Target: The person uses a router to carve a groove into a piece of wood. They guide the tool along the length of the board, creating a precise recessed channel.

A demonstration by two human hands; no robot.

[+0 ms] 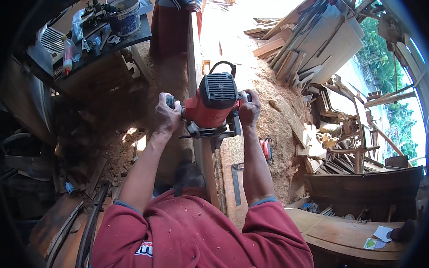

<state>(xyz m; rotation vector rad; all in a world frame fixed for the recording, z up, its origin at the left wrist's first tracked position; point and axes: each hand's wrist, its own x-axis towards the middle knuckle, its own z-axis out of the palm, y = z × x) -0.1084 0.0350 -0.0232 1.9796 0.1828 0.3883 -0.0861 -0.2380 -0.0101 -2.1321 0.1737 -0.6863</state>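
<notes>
A red and black plunge router (211,103) stands in front of me over the edge of a long wooden board (206,169). Round its left side handle my left hand (168,114) is closed. My right hand (249,109) grips the handle on the other side. The router's base plate rests at the board's upper edge, and its cutting bit is hidden from sight. A black cord loops up from the motor's top. To the right of the board, a metal try square (236,182) lies on a wooden surface.
Another person (168,33) stands at the board's far end. On the left, a workbench (85,58) carries a paint-stained bucket (124,16) and a glue bottle (68,58). Sawdust (276,117) and a red tool (266,149) lie to the right, near stacked timber (283,51).
</notes>
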